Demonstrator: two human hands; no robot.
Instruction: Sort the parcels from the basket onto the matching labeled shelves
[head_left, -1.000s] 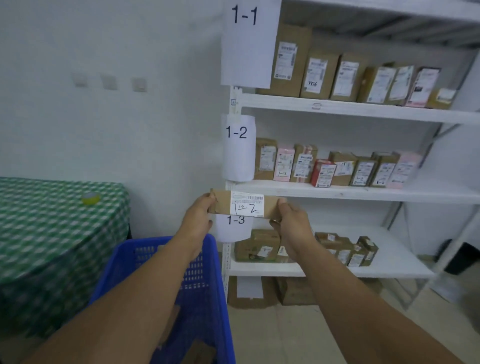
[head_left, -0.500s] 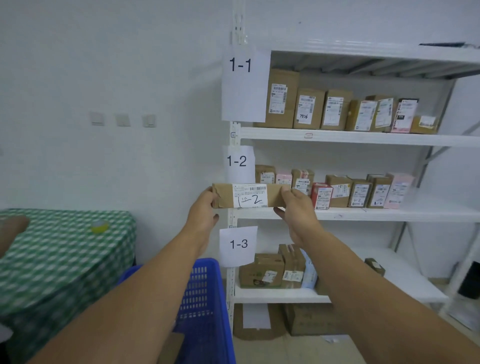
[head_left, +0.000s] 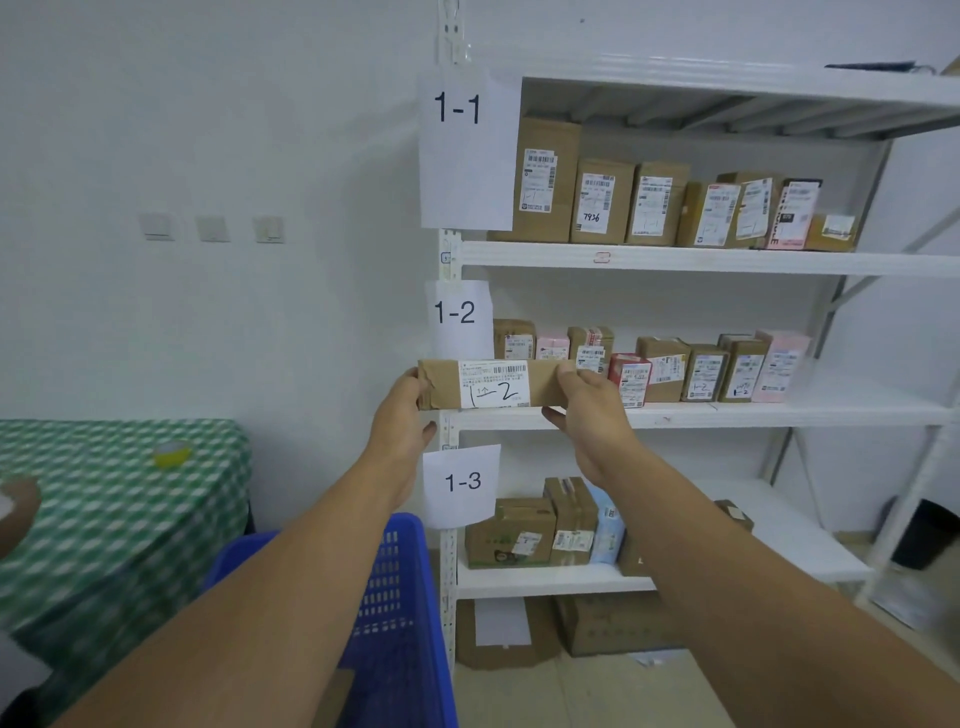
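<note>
Parcel (head_left: 493, 384) raised to the 1-2 shelf (head_left: 727, 415) edge, left hand (head_left: 402, 415) and right hand (head_left: 589, 410) gripping its ends

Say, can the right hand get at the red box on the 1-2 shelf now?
Probably not yet: the right hand grips the parcel. The red box stands just beyond it, nothing between.

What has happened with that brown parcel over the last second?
The parcel went up. A second ago it overlapped the top of the 1-3 sign; now it is held level with the boxes on the 1-2 shelf, at its left end. Nothing was let go: the left hand and right hand still grip its two ends. The boxes and blue basket look unchanged.
</note>
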